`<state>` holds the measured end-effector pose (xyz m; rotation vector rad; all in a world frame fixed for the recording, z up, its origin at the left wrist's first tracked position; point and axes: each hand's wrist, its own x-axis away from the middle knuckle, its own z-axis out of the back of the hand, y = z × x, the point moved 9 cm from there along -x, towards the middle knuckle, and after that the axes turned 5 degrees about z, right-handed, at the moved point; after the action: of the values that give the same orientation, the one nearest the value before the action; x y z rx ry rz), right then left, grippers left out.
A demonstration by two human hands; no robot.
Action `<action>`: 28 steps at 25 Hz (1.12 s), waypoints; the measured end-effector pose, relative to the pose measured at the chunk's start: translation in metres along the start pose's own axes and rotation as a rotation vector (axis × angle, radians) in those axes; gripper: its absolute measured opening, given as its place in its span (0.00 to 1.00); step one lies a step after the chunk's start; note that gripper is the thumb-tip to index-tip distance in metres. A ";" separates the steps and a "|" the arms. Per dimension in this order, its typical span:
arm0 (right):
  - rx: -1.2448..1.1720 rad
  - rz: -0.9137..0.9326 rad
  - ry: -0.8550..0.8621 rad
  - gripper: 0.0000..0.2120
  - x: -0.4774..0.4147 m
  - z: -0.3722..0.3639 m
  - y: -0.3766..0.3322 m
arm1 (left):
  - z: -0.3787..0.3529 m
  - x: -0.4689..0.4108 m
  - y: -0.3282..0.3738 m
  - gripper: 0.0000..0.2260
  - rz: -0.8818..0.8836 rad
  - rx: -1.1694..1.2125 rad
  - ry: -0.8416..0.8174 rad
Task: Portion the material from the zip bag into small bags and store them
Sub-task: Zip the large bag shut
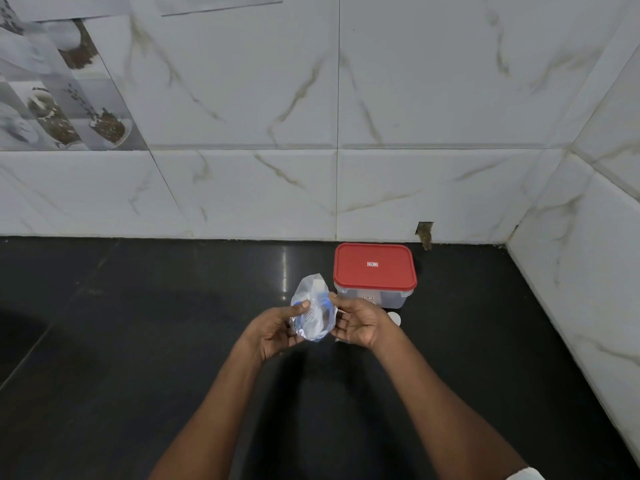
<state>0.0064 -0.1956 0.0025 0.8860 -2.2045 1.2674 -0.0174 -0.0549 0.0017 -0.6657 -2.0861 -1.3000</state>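
At the centre of the frame a crumpled clear plastic bag (313, 311) was held above the black countertop (138, 323). What lay inside was hard to make out beyond some blue. The left hand (273, 332) pinched it, thumb on the front and curled fingers behind. The right hand (360, 323) gripped its other edge the same way. This hand half hid a small white round thing (395, 318). Just behind, right of centre, stood a clear box with a red lid (374, 266); its lid sticker and side label were too small to read.
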 end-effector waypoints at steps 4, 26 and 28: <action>-0.003 -0.020 -0.039 0.07 -0.001 -0.001 -0.002 | 0.004 -0.004 0.000 0.19 0.043 0.151 -0.072; 1.097 0.600 0.492 0.06 0.010 0.000 -0.043 | -0.008 0.022 0.051 0.08 -0.305 -1.196 0.855; 0.577 0.380 0.239 0.08 -0.002 0.006 -0.024 | 0.006 0.009 0.046 0.07 -0.234 -1.009 0.645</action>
<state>0.0249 -0.2090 0.0124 0.4681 -1.8925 2.1339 0.0060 -0.0303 0.0339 -0.2909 -0.9251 -2.3271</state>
